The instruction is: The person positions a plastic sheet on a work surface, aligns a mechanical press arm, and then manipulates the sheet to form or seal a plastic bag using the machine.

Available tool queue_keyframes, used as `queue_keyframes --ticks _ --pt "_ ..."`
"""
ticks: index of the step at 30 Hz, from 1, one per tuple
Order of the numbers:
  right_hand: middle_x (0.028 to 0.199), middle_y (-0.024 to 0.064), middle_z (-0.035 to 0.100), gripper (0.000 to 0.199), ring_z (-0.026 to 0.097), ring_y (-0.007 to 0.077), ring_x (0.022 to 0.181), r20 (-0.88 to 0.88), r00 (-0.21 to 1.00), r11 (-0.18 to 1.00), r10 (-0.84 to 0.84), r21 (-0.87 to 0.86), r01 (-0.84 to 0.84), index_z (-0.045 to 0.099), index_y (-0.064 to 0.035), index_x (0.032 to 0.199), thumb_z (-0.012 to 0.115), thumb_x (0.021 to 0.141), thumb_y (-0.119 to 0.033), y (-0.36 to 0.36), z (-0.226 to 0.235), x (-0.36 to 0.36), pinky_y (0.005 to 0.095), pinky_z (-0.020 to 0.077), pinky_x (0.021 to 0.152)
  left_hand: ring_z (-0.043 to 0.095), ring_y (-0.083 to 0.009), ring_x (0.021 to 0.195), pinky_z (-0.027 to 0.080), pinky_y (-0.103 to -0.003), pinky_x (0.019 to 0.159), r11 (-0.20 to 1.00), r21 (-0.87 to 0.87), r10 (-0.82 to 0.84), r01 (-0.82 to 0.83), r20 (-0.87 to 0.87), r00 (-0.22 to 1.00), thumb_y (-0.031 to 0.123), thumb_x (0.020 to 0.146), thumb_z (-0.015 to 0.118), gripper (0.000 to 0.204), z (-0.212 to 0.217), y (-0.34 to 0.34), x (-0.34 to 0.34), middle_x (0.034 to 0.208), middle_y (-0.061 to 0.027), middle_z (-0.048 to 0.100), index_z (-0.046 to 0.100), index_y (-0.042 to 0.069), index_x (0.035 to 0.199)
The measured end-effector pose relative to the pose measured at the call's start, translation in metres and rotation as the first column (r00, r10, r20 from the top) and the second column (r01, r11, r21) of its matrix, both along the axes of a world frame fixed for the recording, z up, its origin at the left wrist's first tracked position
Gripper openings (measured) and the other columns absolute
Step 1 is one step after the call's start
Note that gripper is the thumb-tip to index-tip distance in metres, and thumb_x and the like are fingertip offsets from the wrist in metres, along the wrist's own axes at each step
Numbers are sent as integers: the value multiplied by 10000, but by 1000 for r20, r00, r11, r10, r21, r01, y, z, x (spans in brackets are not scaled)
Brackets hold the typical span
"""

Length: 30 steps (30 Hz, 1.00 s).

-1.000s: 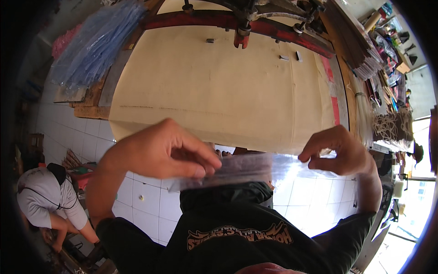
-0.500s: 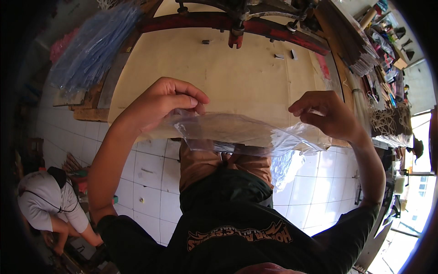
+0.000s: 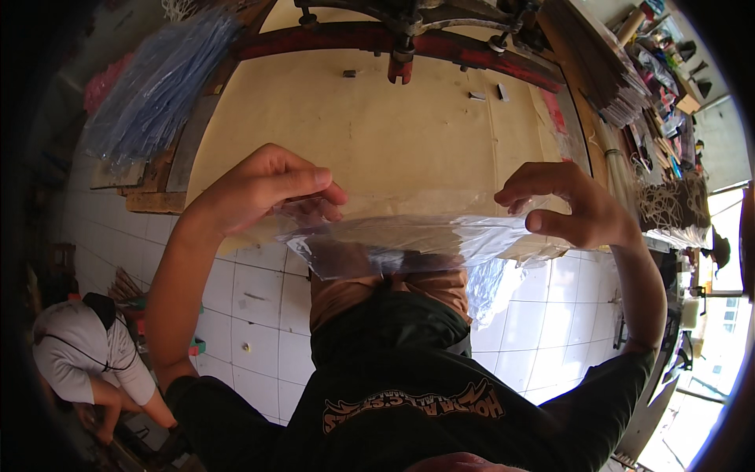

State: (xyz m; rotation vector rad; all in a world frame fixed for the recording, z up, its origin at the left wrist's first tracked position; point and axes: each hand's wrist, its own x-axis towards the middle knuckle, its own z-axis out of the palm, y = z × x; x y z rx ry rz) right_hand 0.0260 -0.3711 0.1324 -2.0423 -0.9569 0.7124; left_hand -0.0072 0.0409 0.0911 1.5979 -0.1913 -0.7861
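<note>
At the far left, a person in a pale shirt (image 3: 71, 346) bends low, well apart from the desk (image 3: 156, 201). White floor tiles (image 3: 255, 338) show on the desk's near side. A heap of bluish clear plastic (image 3: 161, 86) lies on the desk's left side. My left hand (image 3: 271, 189) is over its near left corner, fingers curled at the end of a clear plastic sheet (image 3: 417, 236); I cannot tell how firmly it grips. The sheet spans the desk's near edge, crumpled and shiny. Tan paper (image 3: 409, 126) covers the desk's middle, a red bar (image 3: 338, 39) crosses its far part, and small metal pieces (image 3: 503, 92) lie on the paper. My right hand (image 3: 574, 204) is over the near right corner, half open, thumb apart from the fingers and by the sheet; whether it has hold, I cannot tell. A stack of thin sheets (image 3: 617, 94) lines the desk's right side, with a bright opening (image 3: 727, 322) farther right.
</note>
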Motion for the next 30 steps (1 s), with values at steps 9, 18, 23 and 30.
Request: queue_keyframes --ticks 9,18,23,30 --pt "1297 175 632 851 660 349 1140 407 910 997 79 -25 -76 622 1 1354 981 609 -198 3 1 -11 428 524 998 698 -230 1111 532 -337 1028 942 -333 10 41 149 989 320 943 763 515 -15 16 -5 1186 -177 711 676 -87 1246" --pt "1028 70 677 653 692 311 924 801 599 986 -6 -94 136 695 -109 1183 958 594 -211 16 -23 -14 433 554 805 682 -253 910 536 -394 863 871 374 -148 -320 819 555 173 638 967 585 -14 -30 -24 975 -83 704 689 62 1140" --pt "968 66 679 563 698 296 879 751 657 963 -64 -125 237 687 -118 1105 940 638 -306 27 -28 -7 420 546 765 663 -299 878 483 -422 878 755 485 -259 -441 839 479 293 667 939 529 -18 -41 -16 929 -84 698 700 88 1092" --pt "940 70 687 566 703 293 878 729 681 957 -73 -140 253 664 -121 1122 931 673 -342 27 -43 -2 422 546 774 663 -307 913 485 -421 897 725 495 -304 -479 854 423 398 693 916 526 -31 -37 -16 946 -81 685 731 66 1058"
